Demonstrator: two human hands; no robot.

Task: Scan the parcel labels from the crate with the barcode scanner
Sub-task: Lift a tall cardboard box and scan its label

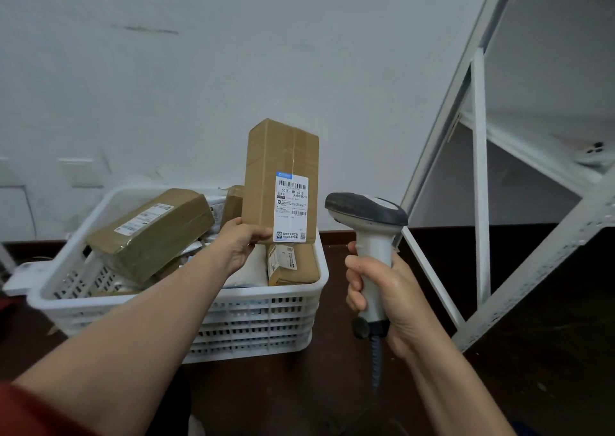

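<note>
Brown parcel (279,169): a tall cardboard box held upright above the far right corner of the crate, taped along its top and down its face.
Label (291,206): white sheet with a blue strip on top, stuck to the lower right of the parcel's near face; barcodes and printed text face the camera.
Left hand (240,242): grasping the parcel at its bottom left corner, thumb across the front face, fingers behind it; the bare forearm reaches in from the lower left over the crate's near rim.
Right hand (382,289): clenched around the grip of the barcode scanner, fingers wrapped round the front, thumb side toward the camera.
Barcode scanner (369,232): pale grey handle with a dark grey head, held upright just to the right of the crate; the head sits near the parcel's lower right edge, apart from it. A dark coiled cable hangs from the base.
Crate (259,322): white slotted plastic, standing on the dark floor against a white wall.
Other parcels: a large brown box (149,232) lies tilted on the left of the pile, its label facing up; a smaller brown box (293,264) lies in the right corner under the held parcel; pale bags lie between them.
Shelf frame (479,176): white metal racking to the right.
Sleeve (30,415): red, at the lower left corner.
</note>
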